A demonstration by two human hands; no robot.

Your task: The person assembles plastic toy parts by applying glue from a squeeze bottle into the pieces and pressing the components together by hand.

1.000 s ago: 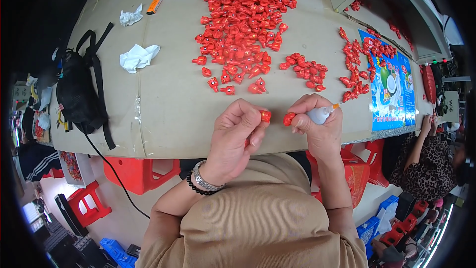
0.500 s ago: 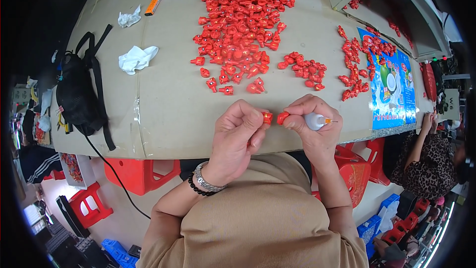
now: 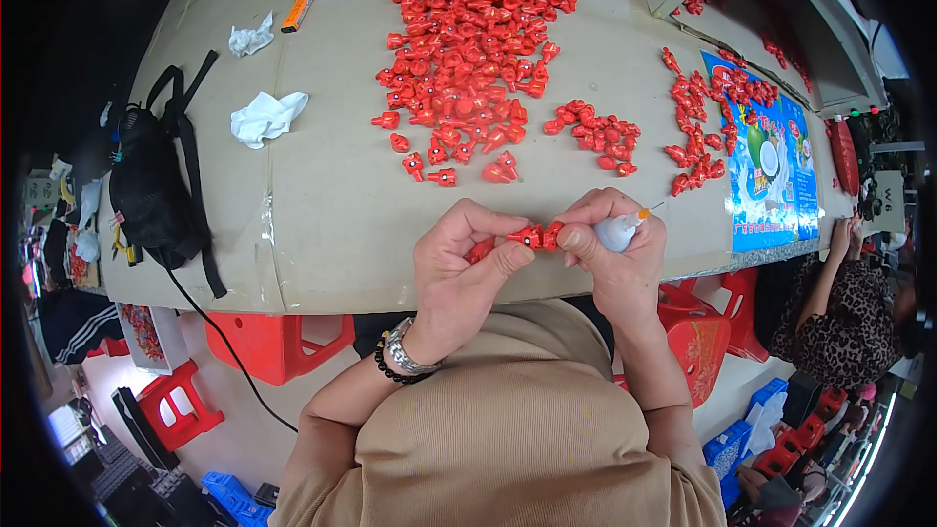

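Observation:
My left hand (image 3: 459,263) pinches a small red plastic piece (image 3: 525,235) at the near edge of the cardboard-covered table (image 3: 322,185). My right hand (image 3: 610,244) presses a second red piece (image 3: 553,232) against it, so the two touch. The same right hand also grips a small white glue bottle with an orange needle tip (image 3: 625,227) pointing right. Another red piece (image 3: 479,250) shows under my left fingers. A big heap of red pieces (image 3: 468,49) lies at the far middle, and a small cluster (image 3: 595,135) sits just beyond my right hand.
A black bag (image 3: 156,185), crumpled white tissues (image 3: 265,115) and an orange lighter (image 3: 301,6) lie at the left. More red pieces (image 3: 708,127) lie on a blue printed sheet (image 3: 776,176) at the right. Another person (image 3: 839,312) sits at the right. Red stools (image 3: 273,342) stand under the table.
My two hands came together, and the two red pieces that were slightly apart now touch. The glue bottle's tip tilted upward to the right.

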